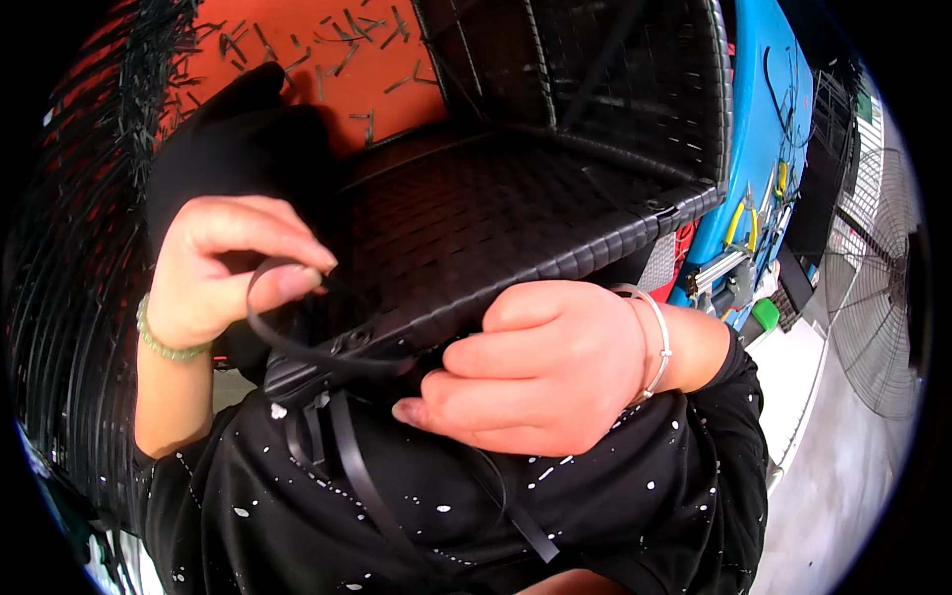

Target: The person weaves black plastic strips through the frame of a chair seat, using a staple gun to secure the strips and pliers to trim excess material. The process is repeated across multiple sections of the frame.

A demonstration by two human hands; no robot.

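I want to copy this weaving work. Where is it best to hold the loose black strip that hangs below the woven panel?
Probably grip the loose black strip just under the woven panel's front edge, coming from below: it is flat and thin, so pinch its broad faces near where it leaves the weave.

A single head-worn fisheye view is given, aimed steeply down at close range. The frame is filled by the woven black chair seat (496, 218) held against the body; the rim is bent and darkened.
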